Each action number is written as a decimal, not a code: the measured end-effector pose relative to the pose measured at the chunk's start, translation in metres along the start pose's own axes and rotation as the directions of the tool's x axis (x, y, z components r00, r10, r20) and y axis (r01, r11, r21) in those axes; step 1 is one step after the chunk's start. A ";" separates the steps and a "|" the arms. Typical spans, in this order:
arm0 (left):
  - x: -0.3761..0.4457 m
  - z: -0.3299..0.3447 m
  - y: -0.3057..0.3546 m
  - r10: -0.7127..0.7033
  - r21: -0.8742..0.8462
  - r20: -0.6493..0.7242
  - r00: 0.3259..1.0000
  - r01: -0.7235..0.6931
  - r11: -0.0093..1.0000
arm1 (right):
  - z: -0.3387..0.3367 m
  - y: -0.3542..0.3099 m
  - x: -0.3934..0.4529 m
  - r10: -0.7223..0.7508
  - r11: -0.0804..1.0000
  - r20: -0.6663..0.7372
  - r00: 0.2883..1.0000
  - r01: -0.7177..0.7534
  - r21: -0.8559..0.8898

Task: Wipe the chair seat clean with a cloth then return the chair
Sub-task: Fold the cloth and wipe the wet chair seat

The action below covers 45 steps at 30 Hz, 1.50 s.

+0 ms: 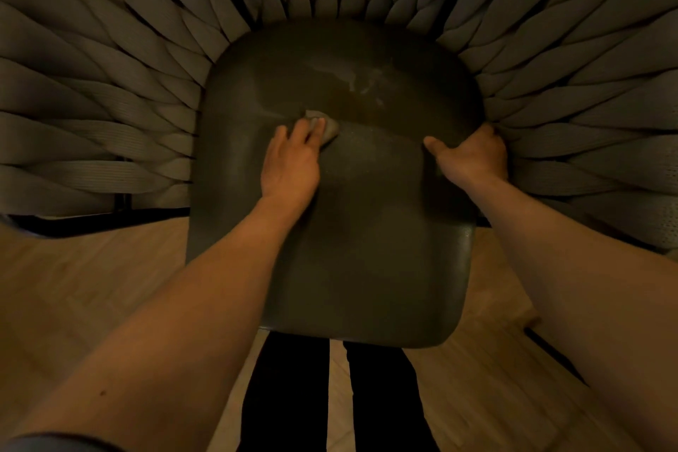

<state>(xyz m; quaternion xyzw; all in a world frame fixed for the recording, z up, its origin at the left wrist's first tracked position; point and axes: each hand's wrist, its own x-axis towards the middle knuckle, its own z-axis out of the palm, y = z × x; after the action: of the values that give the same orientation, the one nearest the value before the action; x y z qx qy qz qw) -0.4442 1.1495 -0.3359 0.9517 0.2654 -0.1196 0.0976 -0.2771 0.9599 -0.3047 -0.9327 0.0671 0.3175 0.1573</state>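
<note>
**Cloth on the seat, other hand steadying the edge**

From the head view I look straight down on the chair seat (367, 231), a dark, smooth slab with rounded corners and a slightly pebbled sheen along its right rim. It fills the middle of the view. Toward the back of the seat there is a pale, streaky smear (352, 79) with a duller brownish patch just in front of it.

My left hand (290, 161) lies on the seat left of centre, fingers stretched forward and pressing down a small wadded cloth (324, 127), grey and soft-looking, bunched into a lump under the fingertips. That grip is flat and spread, not curled around the cloth. The cloth sits just in front of the smear; I cannot tell whether it touches it.

My right hand (471, 154) clamps the seat's right edge, thumb laid on top and fingers curled over the rim out of sight.

Around the back and sides, the chair's backrest (128, 84) fans out in wide woven straps, matte grey-brown, twisted and overlapping. Below, the floor (91, 286) is light wood plank, and dark trouser legs (290, 396) stand at the seat's front edge.
</note>
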 end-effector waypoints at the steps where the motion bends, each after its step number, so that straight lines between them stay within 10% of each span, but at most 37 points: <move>1: -0.001 -0.002 -0.010 -0.028 0.001 -0.001 1.000 0.028 1.000 | 0.001 -0.001 0.001 0.009 1.000 -0.006 1.000 -0.009 -0.019; 21: 0.009 -0.010 -0.115 -0.440 -0.241 -0.090 0.893 0.410 0.880 | -0.006 0.001 0.002 0.022 0.995 -0.039 0.999 -0.018 0.101; 45: 0.017 0.013 0.152 0.066 -0.370 0.003 0.998 -0.061 0.927 | -0.033 0.006 0.001 0.122 0.922 0.065 0.990 -0.138 0.363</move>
<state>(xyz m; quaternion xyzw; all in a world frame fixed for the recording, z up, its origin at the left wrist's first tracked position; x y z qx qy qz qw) -0.3518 1.0268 -0.3341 0.9235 0.2516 -0.0715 0.2806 -0.2585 0.9431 -0.2819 -0.8738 0.1835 0.3282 0.3083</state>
